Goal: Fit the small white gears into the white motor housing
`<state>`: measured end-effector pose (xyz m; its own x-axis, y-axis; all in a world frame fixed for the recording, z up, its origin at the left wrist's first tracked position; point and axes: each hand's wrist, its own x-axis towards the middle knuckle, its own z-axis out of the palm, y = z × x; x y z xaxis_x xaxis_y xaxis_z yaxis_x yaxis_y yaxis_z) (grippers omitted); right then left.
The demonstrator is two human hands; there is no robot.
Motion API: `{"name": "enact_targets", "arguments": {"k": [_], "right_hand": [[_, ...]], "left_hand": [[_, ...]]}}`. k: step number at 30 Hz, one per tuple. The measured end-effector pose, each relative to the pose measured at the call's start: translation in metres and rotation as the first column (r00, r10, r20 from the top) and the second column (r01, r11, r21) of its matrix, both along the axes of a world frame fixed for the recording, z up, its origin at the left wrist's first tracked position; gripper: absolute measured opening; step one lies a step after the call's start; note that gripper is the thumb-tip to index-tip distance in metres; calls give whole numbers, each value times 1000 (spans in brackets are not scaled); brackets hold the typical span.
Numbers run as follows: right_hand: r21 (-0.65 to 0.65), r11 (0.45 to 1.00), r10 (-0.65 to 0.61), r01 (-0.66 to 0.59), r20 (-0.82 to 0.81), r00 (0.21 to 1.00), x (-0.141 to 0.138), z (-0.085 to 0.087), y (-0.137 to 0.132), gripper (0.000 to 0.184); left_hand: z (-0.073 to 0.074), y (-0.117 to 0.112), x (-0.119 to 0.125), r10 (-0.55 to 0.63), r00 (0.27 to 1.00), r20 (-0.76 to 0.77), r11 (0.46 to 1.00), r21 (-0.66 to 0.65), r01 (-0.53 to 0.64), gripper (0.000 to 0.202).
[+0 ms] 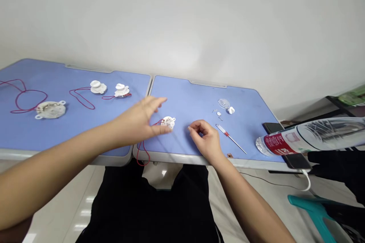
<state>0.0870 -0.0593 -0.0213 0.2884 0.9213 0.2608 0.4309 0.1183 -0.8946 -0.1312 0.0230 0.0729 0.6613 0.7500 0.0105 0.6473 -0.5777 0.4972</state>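
My left hand (139, 115) hovers at the seam between two blue tables, thumb and fingers spread apart. By its thumb tip lies a small white round plastic housing (168, 121) with metal contacts inside; its red cord (145, 152) hangs over the front edge. Resting near that edge, my right hand (205, 138) is curled, thumb and index fingertips together; anything between them is too small to make out. To its right is a screwdriver (230, 138) with a clear-and-red handle. Beyond it are a white knob (230, 110), a clear round cover (224, 103) and several tiny parts (219, 114).
On the left table (71, 129) sit two knobbed white units (98, 87) (122, 90) and a larger open housing (51, 110), all with red cords. A water bottle (302, 136) leans in from the right above a phone (296, 161) with a white cable. A wall stands behind.
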Motion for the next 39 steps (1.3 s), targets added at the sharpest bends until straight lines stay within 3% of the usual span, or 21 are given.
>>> {"name": "enact_targets", "arguments": {"k": [3,7,11,15,18,22,32,39], "right_hand": [[-70,994,67,-83,-203,977,-5,4,12,15],[-130,970,126,-206,-458,880,-2,11,34,26],[-148,941,154,-304,-612,776,1,17,51,32],[-150,935,140,-321,-676,724,1,18,54,29],[-152,947,108,-281,-674,730,0,20,49,25],[-175,952,85,-252,-638,765,-2,24,44,24],[-250,935,62,-250,-582,811,-6,22,40,25],[-201,970,74,-135,-283,956,-5,21,37,13]], "left_hand": [[-9,3,9,-77,976,-202,996,24,83,97],[-27,10,25,-146,937,-318,989,-22,147,82],[-40,17,36,-159,959,-237,987,-59,149,52],[-50,24,39,-117,993,-16,985,-126,115,48],[-58,29,37,-21,984,175,963,-262,67,50],[-67,30,35,140,932,334,864,-501,50,55],[-70,23,35,264,886,381,800,-600,20,61],[-67,18,38,277,876,394,797,-604,20,69]]}}
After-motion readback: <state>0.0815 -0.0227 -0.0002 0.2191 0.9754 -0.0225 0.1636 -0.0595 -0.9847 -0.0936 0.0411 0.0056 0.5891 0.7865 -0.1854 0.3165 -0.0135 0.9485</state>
